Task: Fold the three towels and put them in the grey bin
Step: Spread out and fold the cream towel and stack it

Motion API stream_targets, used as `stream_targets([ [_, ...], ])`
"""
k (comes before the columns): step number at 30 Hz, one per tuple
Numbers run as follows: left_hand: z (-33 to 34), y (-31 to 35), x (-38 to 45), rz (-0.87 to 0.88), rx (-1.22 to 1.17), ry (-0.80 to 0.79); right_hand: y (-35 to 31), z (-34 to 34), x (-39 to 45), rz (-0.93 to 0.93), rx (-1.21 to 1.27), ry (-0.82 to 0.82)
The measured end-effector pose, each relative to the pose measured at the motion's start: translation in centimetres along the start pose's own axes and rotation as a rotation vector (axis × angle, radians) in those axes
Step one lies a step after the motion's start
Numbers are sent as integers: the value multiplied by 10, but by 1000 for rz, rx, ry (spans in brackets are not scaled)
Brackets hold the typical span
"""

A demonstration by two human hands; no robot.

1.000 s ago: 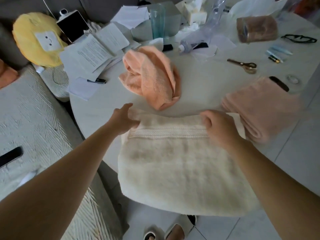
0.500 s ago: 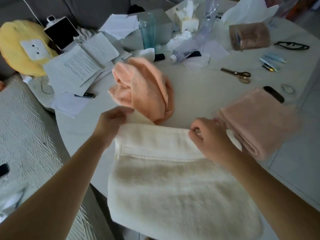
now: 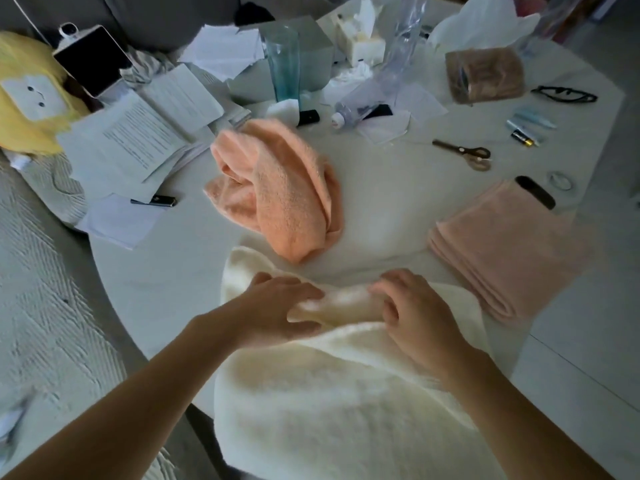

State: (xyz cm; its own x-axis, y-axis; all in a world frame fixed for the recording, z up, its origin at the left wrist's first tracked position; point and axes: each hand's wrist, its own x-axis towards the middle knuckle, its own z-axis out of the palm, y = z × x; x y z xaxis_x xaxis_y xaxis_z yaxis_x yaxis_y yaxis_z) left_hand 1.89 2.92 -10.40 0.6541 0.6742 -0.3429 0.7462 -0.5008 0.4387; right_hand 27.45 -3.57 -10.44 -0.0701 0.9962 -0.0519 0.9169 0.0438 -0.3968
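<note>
You're working at a cluttered round white desk; both hands, left and right, are pinching the cream towel draping over its near edge; orange towel just beyond, folded pink towel right of it.

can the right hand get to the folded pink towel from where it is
Probably yes. The right hand grips the cream towel, and the folded pink towel lies just to its right on the table with nothing between. It would have to let go first.

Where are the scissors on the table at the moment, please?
In the head view, the scissors lie on the far right of the white table, beyond the folded pink towel and right of the crumpled orange towel.
</note>
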Motion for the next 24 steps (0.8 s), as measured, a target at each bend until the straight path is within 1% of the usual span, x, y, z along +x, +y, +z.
stream_targets([
  [1,2,0,-2,11,-41,36,6,0,3,18,-42,30],
  [3,4,0,-5,46,-95,113,17,-5,9,109,-96,42],
  [5,6,-2,-2,72,-39,252,27,-8,14,172,-106,17],
  [6,5,-1,2,61,-22,324,30,-9,16,193,-97,-6],
  [7,4,0,6,26,-36,355,33,-12,16,210,-73,-42],
  [8,0,1,11,-25,-65,345,35,-15,17,221,-50,-89],
  [10,-5,0,19,-146,-84,228,37,-23,17,237,8,-199],
  [12,-6,-1,24,-198,48,124,33,-31,15,243,31,-321],
  [13,-6,-1,25,-199,129,123,30,-35,14,248,-7,-395],
  [14,-7,0,24,-184,205,161,29,-38,13,253,-52,-466],
  [15,-7,1,23,-160,259,240,27,-39,12,264,-83,-514],
  [16,-8,1,23,-142,265,349,25,-40,12,266,-93,-513],
  [17,-10,2,24,-132,233,469,23,-41,13,262,-98,-445],
  [18,-16,3,27,-137,186,583,22,-42,14,250,-100,-291],
  [19,-21,2,32,-164,142,676,22,-44,15,237,-114,-86],
  [20,-28,2,38,-201,99,735,22,-45,16,232,-147,100],
  [21,-34,2,44,-234,66,747,22,-44,16,245,-188,208],
  [22,-37,2,49,-261,47,705,20,-41,16,270,-229,196],
  [24,-38,2,54,-254,41,585,19,-30,11,290,-296,30],
])
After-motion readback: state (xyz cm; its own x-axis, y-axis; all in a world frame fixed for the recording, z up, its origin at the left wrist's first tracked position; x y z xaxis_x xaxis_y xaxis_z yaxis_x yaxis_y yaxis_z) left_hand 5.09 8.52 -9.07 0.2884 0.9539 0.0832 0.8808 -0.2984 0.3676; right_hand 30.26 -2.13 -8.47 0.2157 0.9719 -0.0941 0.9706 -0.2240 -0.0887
